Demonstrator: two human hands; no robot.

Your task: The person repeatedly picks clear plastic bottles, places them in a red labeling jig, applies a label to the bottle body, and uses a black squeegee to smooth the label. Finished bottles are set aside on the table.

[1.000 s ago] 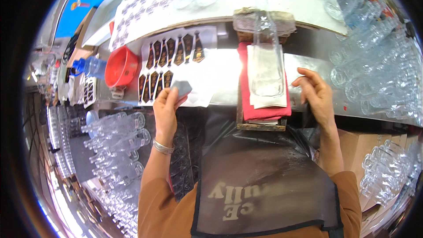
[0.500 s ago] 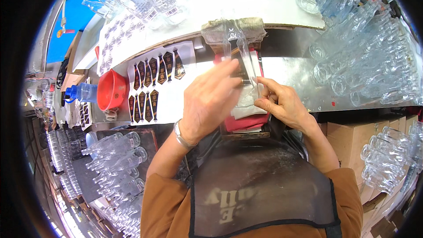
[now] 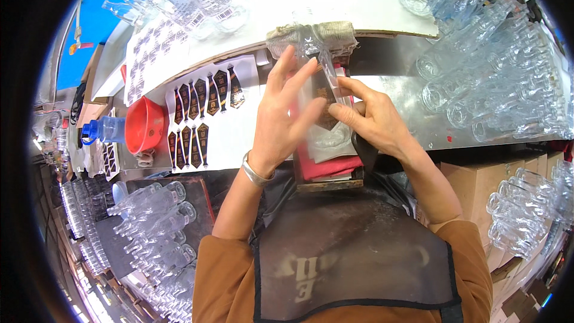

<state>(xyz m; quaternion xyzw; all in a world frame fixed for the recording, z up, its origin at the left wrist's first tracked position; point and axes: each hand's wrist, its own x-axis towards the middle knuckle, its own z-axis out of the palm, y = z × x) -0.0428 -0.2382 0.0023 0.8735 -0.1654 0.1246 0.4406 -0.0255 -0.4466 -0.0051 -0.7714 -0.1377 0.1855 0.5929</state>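
A clear glass bottle [image 3: 330,76] lies with its neck on a cloth-wrapped rest [image 3: 342,31] and its base toward me. On its upper side is a dark tie-shaped decal [image 3: 324,103] with gold marks. My right hand [image 3: 378,118] grips the bottle's right side, with the thumb at the decal's edge and the index finger further up. Over the left side of the bottle, my left hand [image 3: 280,121] is raised with fingers spread, slightly blurred and holding nothing. Beneath the bottle are a white cloth [image 3: 329,151] and a red cloth [image 3: 330,168].
A white sheet of dark decals [image 3: 230,137] lies at left, beside a red bowl [image 3: 145,124] and a blue-capped jug [image 3: 110,128]. Clear bottles stand in groups at far left [image 3: 200,0], right [image 3: 496,78], lower left [image 3: 158,215] and lower right [image 3: 520,215], the last near cardboard boxes [image 3: 472,188].
My left hand has lifted and spread its fingers, uncovering the dark decal on the bottle. My right hand has moved up and left along the bottle's side.
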